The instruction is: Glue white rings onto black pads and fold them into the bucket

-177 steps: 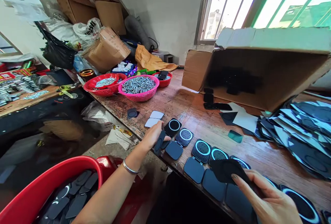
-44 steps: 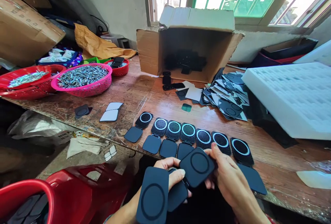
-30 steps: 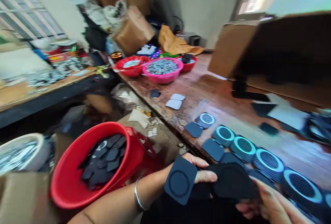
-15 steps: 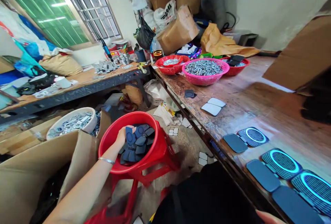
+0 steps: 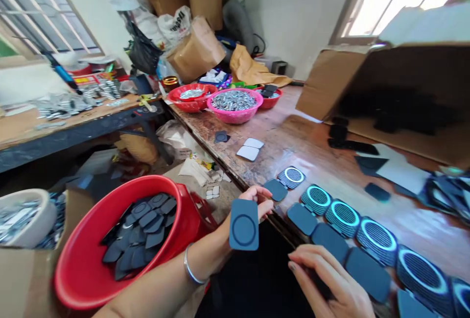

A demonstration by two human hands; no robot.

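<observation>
My left hand point(image 5: 253, 200) holds up a dark rounded-square pad point(image 5: 244, 224) with a circle printed on it, just off the near edge of the wooden table point(image 5: 293, 136). My right hand point(image 5: 330, 283) is low at the table edge, its fingers curled around a black piece that is mostly hidden. A row of open cases point(image 5: 341, 212) with ringed round grilles and dark flaps lies along the table edge beside both hands. Left of my arm stands a red basin point(image 5: 88, 279) holding several similar dark pads.
A pink basket of metal parts point(image 5: 235, 105) and two red baskets point(image 5: 189, 98) stand at the table's far end. A large cardboard box point(image 5: 385, 87) lies open on its side at the right. Two light pads point(image 5: 249, 149) lie on the table. A cluttered bench point(image 5: 55, 117) runs along the left.
My left hand came out of the red basin with a dark pad and now holds it up near the table edge. My view swung back right toward the row of cases.
</observation>
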